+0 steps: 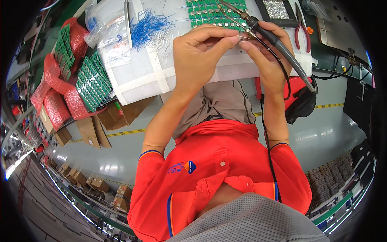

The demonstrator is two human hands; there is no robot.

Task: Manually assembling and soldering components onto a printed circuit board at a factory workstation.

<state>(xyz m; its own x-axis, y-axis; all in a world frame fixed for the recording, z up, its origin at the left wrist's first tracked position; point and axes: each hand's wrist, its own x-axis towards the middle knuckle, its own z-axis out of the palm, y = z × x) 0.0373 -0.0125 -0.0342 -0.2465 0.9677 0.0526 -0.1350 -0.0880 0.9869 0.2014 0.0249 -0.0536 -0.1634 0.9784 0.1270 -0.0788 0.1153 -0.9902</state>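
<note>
My left hand (pixel 196 56) is closed, thumb and forefinger pinching what looks like a short thin pale wire (pixel 243 37). My right hand (pixel 269 66) meets it with the thumb tip close to the same wire. Resting between that hand's thumb and fingers is a grey-handled soldering iron (pixel 271 35), its tip end pointing up and left. A thin metal tube with a black cable (pixel 278 60) runs alongside the iron. Beyond both hands lie rows of small green circuit boards (pixel 201 15). My fingers partly hide the wire's ends.
Loose blue wires (pixel 148 30) and white wires (pixel 162 42) lie on the white padded work surface (pixel 139 80). Red-handled pliers (pixel 302 34) and a tray of metal shavings (pixel 277 9) are at the right. Stacked green panels (pixel 94 82) and red bubble wrap (pixel 56 107) sit left.
</note>
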